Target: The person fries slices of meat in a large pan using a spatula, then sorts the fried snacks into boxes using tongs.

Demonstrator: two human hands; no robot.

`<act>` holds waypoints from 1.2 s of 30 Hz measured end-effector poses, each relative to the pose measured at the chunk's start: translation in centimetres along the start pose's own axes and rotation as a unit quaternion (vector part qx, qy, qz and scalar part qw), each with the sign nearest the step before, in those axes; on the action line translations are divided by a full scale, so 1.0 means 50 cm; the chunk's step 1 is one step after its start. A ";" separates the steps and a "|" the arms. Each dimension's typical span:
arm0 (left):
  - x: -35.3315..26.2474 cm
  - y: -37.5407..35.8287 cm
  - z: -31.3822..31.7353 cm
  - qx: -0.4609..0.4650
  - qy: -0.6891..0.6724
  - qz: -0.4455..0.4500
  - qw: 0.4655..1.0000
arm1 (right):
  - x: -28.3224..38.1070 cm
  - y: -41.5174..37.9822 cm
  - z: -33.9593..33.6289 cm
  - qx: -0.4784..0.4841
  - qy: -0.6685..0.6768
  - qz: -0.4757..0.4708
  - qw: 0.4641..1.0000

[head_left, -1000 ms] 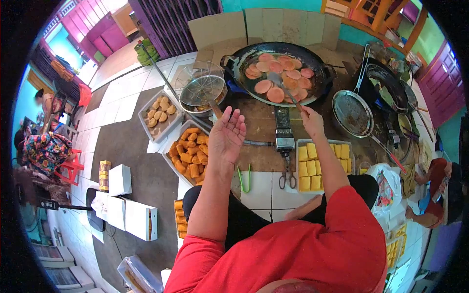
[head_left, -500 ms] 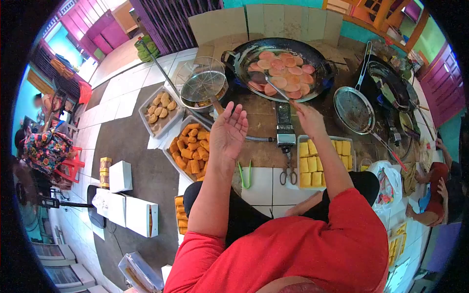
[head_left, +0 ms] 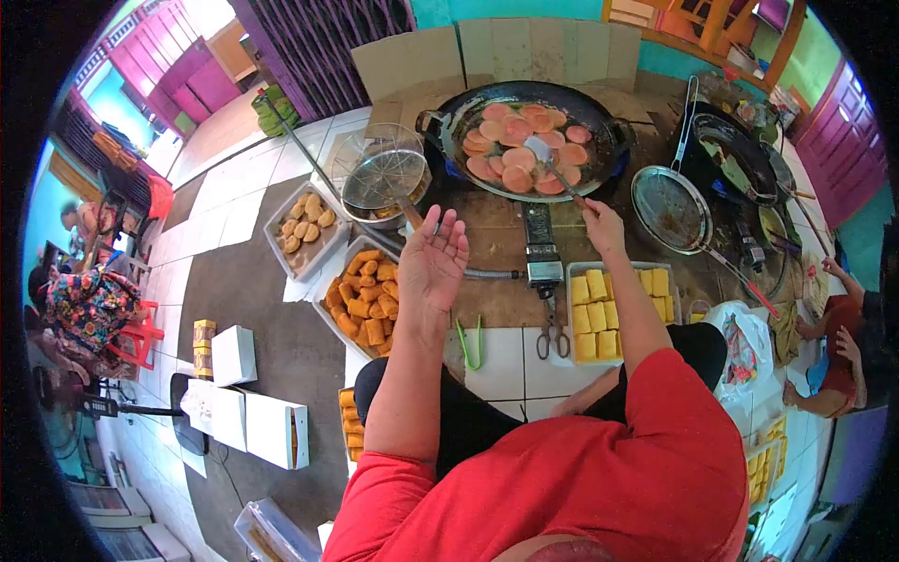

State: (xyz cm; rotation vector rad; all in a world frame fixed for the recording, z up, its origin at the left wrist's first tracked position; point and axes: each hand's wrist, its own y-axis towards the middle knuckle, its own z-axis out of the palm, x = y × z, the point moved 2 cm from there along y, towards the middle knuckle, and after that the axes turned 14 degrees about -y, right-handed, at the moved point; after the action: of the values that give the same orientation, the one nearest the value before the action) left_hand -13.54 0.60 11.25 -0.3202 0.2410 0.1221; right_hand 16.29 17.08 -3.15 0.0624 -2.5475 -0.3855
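Note:
My right hand (head_left: 604,230) is closed round the handle of a spatula (head_left: 537,147), whose blade lies among flat pink rounds (head_left: 518,158) in a large black wok (head_left: 607,133). The rounds float in oil, some overlapping. Palm up with fingers stretched and slightly curled, my left hand (head_left: 435,258) holds nothing. Its fingertips come close to the wooden handle of a wire skimmer (head_left: 379,159), which rests over a pot left of the wok. Below that hand sits a tub of orange-brown fried rolls (head_left: 363,298). A tub of yellow blocks (head_left: 595,315) stands under my right forearm.
A tray of round pale-brown pieces (head_left: 304,225) is at the left. Green tongs (head_left: 471,345) and scissors (head_left: 552,341) lie before me. Right of the wok are a strainer (head_left: 670,208) and a second wok (head_left: 749,155). People sit at both sides; a co-worker's hand (head_left: 847,347) shows at right.
The spatula blade has moved right across the wok, and my right hand has shifted slightly right and down. The pink rounds have bunched differently. My left hand stays open in about the same place.

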 end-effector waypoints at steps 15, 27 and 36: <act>-0.008 0.002 -0.009 -0.005 -0.013 -0.006 1.000 | 0.123 -0.053 -0.062 0.053 -0.257 -0.258 0.930; 0.018 0.002 0.004 -0.010 -0.019 -0.024 0.999 | 0.094 0.047 -0.024 0.040 -0.208 -0.104 0.972; 0.004 0.013 -0.016 -0.012 -0.014 -0.010 1.000 | 0.126 0.156 0.122 0.074 -0.188 0.003 0.979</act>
State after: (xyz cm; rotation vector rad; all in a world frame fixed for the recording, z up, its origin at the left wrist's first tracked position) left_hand -13.61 0.99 10.26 -0.3451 0.2084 0.1105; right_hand 7.99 25.36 -2.51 0.0414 -2.9470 -0.2187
